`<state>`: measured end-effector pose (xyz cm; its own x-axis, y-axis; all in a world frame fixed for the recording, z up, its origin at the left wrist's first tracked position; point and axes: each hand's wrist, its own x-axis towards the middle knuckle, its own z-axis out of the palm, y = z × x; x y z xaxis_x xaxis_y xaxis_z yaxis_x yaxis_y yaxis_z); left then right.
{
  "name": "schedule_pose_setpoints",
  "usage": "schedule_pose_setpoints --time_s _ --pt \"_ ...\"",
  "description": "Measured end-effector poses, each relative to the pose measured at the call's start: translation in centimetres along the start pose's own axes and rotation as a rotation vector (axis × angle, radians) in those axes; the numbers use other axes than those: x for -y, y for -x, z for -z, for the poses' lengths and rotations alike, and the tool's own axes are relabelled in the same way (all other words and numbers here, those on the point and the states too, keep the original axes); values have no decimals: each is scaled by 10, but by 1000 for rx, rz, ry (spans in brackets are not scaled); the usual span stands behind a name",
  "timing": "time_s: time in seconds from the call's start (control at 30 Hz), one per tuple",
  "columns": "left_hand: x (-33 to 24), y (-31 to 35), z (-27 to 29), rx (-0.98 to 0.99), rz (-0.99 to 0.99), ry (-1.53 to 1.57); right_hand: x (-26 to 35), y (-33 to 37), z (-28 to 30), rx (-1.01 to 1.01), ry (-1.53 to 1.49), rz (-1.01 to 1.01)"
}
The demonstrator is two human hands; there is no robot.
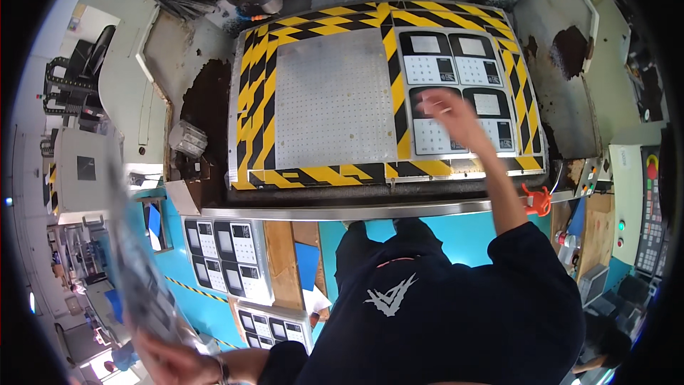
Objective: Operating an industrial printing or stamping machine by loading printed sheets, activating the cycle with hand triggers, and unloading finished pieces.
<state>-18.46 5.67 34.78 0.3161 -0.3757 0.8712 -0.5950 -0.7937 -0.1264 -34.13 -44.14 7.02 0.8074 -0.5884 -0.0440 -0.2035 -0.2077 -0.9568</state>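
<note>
At the lower left my left hand (167, 360) is closed on the edge of a large thin sheet (146, 271). The sheet stands on edge, smeared by motion, with dark and clear patches on it. My right hand (450, 113) is over a printed panel sheet (459, 88) with black-and-white keypad designs, on the right half of the machine bed. Blur hides its fingers, and whether they touch the panel cannot be told. Left of it lies a bare perforated plate (331, 100), framed by yellow-and-black striped tape (313, 177).
Machine heads (271, 0) hang behind the bed, and a metal ledge (342, 211) runs along its front. Stacked keypad panels (222, 260) lie below at the left. An orange-red nozzle or handle (538, 201) sits on the ledge's right. A control panel (650, 207) stands far right.
</note>
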Motion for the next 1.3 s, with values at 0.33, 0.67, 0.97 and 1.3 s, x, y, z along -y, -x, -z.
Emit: schedule_pose_setpoints --time_s 0.33,0.67,0.97,1.3 --pt "-80 20 -122 200 -846 552 166 36 -202 536 -1302 -43" --pt "8 47 -307 713 -7 762 89 37 -178 -165 -987 -302" --pt "27 123 -465 1460 905 1847 -5 -45 -149 -96 -519 -288" --pt "1 143 -514 1450 427 1275 -43 -93 -124 -143 477 -274"
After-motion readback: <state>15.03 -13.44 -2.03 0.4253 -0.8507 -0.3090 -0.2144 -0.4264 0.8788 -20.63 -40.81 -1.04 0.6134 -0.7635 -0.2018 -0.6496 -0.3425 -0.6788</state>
